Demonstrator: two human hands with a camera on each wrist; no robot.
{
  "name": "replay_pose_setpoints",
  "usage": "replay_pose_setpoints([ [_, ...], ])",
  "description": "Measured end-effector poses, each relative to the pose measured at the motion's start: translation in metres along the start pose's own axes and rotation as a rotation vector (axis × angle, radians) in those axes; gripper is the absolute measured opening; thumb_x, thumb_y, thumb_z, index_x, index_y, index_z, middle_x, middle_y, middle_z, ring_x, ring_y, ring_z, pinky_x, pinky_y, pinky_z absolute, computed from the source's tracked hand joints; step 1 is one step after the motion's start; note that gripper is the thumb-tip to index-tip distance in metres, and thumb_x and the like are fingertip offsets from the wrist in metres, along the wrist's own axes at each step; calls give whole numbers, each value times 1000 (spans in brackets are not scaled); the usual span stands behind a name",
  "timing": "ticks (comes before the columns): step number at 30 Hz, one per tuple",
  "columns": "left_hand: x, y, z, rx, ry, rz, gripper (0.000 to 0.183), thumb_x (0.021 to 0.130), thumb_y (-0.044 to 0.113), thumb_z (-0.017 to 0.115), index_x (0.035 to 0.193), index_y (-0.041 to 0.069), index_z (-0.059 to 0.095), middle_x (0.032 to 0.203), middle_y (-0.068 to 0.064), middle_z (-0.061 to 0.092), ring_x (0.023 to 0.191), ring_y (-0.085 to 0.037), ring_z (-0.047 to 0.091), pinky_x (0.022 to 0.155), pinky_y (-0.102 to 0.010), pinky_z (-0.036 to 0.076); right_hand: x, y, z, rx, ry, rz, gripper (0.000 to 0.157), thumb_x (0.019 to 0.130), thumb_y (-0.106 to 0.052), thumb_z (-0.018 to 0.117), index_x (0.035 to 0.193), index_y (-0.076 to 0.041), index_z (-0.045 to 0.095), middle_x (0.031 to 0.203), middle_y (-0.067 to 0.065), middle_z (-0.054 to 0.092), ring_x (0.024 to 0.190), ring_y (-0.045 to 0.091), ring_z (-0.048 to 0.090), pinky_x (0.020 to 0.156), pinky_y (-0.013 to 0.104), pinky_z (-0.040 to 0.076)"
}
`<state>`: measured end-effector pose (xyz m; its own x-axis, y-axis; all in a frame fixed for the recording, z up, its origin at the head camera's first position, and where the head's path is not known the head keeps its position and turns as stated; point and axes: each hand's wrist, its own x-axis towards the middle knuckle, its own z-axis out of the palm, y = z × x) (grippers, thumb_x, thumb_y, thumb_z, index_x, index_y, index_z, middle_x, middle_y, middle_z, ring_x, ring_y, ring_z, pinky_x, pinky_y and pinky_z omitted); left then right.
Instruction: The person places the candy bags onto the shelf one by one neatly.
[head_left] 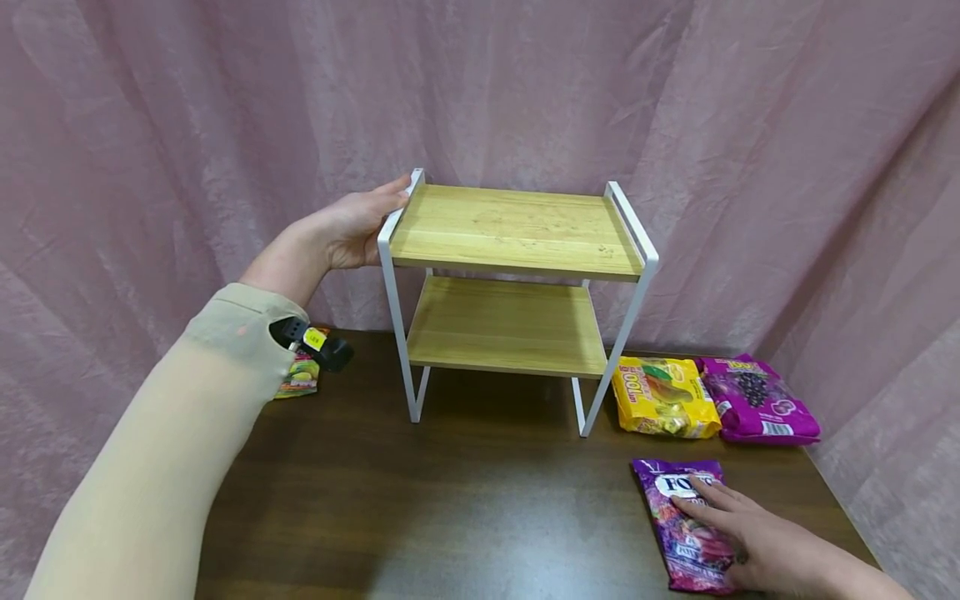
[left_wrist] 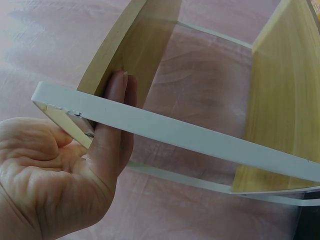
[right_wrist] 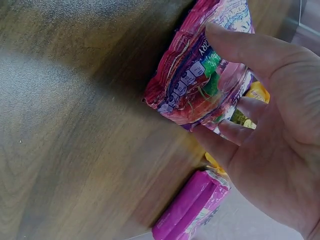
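A small two-tier shelf (head_left: 517, 229) with light wooden boards and white metal legs stands on the table. My left hand (head_left: 360, 225) grips its upper left end. In the left wrist view, the left hand's fingers (left_wrist: 114, 145) pass behind the white side bar and touch the top board (left_wrist: 145, 45). At the front right lies a purple Fox's candy bag (head_left: 686, 525). My right hand (head_left: 772, 542) holds it by its right side. From the right wrist, its thumb (right_wrist: 245, 47) presses one face of the candy bag (right_wrist: 200, 85), while the fingertips are hidden behind it.
A yellow mango candy bag (head_left: 666, 398) and a magenta grape candy bag (head_left: 757, 400) lie right of the shelf. Another colourful bag (head_left: 302, 375) is partly hidden behind the left sleeve. Pink curtains (head_left: 517, 92) hang behind the brown table (head_left: 450, 508).
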<state>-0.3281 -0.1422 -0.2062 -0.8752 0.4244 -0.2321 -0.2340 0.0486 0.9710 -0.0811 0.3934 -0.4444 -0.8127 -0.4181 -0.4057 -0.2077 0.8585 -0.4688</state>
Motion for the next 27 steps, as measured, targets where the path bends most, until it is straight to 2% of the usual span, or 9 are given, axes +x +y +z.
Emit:
replay_pose_setpoints([
  [11,1,-2,-1,-1,-2,4,58,111,39,33,161,53,7,100,-11,65,70,-17,71,66,-32,64,3,-7,5,-85,57,-43,91,77,-24,88,156,-31,45,162,23,29,140,61,25,91,80,42],
  [20,0,-2,0,0,-4,5,57,111,39,32,161,53,7,101,-10,65,69,-16,71,65,-31,63,15,-26,10,-118,66,21,91,75,-27,88,155,-34,46,164,15,31,142,57,27,85,79,47],
  [27,1,-3,0,1,-4,11,57,112,39,32,161,52,7,96,-10,67,69,-17,71,64,-31,63,26,-45,13,-125,74,68,92,73,-27,89,155,-35,47,164,12,31,144,53,27,88,80,45],
])
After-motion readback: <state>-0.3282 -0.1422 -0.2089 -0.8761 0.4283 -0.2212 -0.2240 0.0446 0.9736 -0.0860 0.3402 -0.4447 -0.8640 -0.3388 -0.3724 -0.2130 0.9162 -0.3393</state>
